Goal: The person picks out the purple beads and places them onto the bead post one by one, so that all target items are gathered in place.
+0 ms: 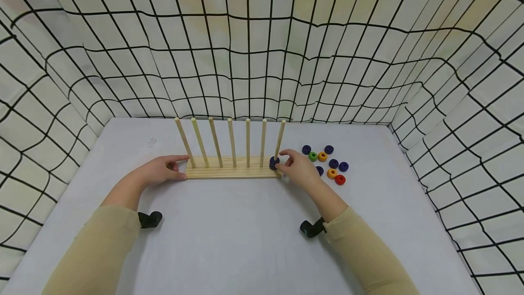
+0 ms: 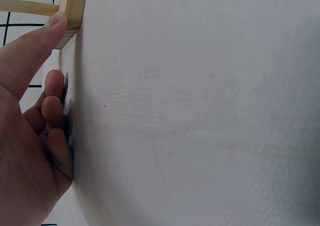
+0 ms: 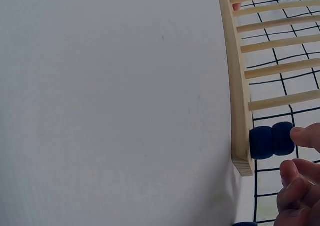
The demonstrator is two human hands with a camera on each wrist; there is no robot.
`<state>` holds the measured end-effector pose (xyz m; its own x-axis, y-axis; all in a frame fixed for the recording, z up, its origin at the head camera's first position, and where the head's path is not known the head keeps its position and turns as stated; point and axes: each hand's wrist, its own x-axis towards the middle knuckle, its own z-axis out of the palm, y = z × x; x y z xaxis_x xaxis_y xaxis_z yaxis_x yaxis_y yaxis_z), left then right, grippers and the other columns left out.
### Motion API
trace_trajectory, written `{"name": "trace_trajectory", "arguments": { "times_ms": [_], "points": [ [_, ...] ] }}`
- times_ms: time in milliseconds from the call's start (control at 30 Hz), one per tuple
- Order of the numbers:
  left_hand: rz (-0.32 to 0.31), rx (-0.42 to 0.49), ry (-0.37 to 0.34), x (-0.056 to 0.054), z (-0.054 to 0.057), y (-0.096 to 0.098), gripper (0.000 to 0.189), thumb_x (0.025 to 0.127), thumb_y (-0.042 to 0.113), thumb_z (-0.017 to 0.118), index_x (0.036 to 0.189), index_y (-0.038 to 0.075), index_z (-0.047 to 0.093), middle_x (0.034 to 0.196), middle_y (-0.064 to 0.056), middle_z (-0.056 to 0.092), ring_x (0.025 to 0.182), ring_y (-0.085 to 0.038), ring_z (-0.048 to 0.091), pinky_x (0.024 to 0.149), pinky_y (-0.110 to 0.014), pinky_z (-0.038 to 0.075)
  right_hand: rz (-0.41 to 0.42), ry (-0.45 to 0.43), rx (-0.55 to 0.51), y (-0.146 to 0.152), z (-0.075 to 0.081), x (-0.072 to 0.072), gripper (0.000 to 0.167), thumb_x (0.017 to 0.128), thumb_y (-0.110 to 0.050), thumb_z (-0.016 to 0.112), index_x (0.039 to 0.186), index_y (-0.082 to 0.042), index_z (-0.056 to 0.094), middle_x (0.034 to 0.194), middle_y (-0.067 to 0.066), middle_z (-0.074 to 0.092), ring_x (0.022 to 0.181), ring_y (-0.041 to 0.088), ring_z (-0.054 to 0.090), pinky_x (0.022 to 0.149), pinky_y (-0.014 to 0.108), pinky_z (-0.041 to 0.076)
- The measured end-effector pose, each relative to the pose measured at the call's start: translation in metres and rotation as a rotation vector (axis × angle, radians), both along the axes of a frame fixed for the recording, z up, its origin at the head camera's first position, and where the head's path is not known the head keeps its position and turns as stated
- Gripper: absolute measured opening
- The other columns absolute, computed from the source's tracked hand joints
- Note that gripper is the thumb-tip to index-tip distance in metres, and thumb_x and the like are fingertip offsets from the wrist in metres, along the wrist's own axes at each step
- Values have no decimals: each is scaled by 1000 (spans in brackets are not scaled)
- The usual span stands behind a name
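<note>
A pale wooden peg board [image 1: 229,173] with a row of upright pegs lies across the table. My left hand [image 1: 161,170] holds its left end, forefinger at the back corner and thumb at the front one. In the left wrist view the thumb [image 2: 59,23] presses the wood, with the other fingers curled below. Two dark blue beads [image 3: 262,142] are stacked on the rightmost peg [image 1: 280,138], the lower one against the board. My right hand [image 1: 300,170] pinches the upper blue bead [image 3: 284,138]; its thumb touches that bead in the right wrist view.
Right of the board lie loose beads: several blue ones [image 1: 343,166], a green bead [image 1: 313,156], two orange beads [image 1: 332,173] and a red bead [image 1: 340,179]. Black netting [image 1: 249,51] over white walls encloses the white table [image 1: 229,236] at the back and sides.
</note>
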<state>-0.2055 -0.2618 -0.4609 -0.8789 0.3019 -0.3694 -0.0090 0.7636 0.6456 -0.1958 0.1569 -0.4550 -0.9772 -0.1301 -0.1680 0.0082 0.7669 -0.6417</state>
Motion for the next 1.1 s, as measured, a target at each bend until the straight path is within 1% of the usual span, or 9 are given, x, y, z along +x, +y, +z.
{"name": "trace_trajectory", "arguments": {
  "times_ms": [167, 300, 400, 500, 733, 967, 1100],
  "points": [
    [-6, 3, 2, 1, 1, 0, 74, 90, 31, 74, 151, 5, 40, 93, -7, 50, 82, -21, 44, 71, -35, 35, -5, 5, 12, 5, 5, 1, 46, 92, -39, 69, 134, -21, 60, 87, 1, 60, 69, 19, 54, 58, 31, 43],
    [-7, 7, 3, 0, 1, -1, 75, 90, 31, 74, 151, 5, 40, 93, -6, 50, 81, -20, 44, 71, -35, 35, 0, 31, 35, 11, 7, 1, 42, 93, -40, 68, 131, -23, 62, 88, 0, 60, 69, 19, 53, 58, 32, 43],
    [-6, 7, 4, 0, 1, -1, 75, 89, 32, 75, 151, 5, 41, 94, -7, 50, 82, -20, 44, 71, -35, 35, 0, 46, 42, 17, 9, 3, 40, 93, -38, 68, 130, -23, 63, 87, 1, 59, 68, 19, 53, 58, 32, 43],
    [-3, 9, 1, 0, 1, -1, 75, 89, 32, 75, 151, 6, 41, 94, -7, 50, 82, -21, 44, 71, -35, 35, -4, 40, 44, 22, 12, 5, 41, 93, -37, 69, 130, -21, 63, 88, 2, 59, 69, 19, 53, 58, 32, 43],
    [-4, 4, 2, -1, -3, -2, 76, 89, 33, 75, 151, 7, 41, 94, -6, 50, 81, -21, 44, 71, -35, 36, -12, 32, 117, 38, 17, 11, 40, 93, -39, 68, 130, -23, 64, 89, -2, 60, 66, 18, 53, 56, 32, 41],
    [-5, 3, 6, -2, -4, -3, 76, 88, 34, 75, 151, 7, 42, 94, -6, 51, 81, -21, 44, 70, -35, 36, 0, 69, 139, 64, 13, 17, 40, 93, -37, 68, 128, -18, 66, 86, 0, 59, 67, 18, 50, 57, 31, 40],
    [-7, -5, 5, -2, -4, -3, 76, 88, 35, 75, 151, 7, 42, 94, -6, 51, 81, -21, 44, 71, -35, 36, -18, 59, 146, 79, 11, 21, 39, 93, -36, 69, 128, -19, 66, 86, 1, 58, 66, 19, 50, 57, 32, 40]
  ]
}}
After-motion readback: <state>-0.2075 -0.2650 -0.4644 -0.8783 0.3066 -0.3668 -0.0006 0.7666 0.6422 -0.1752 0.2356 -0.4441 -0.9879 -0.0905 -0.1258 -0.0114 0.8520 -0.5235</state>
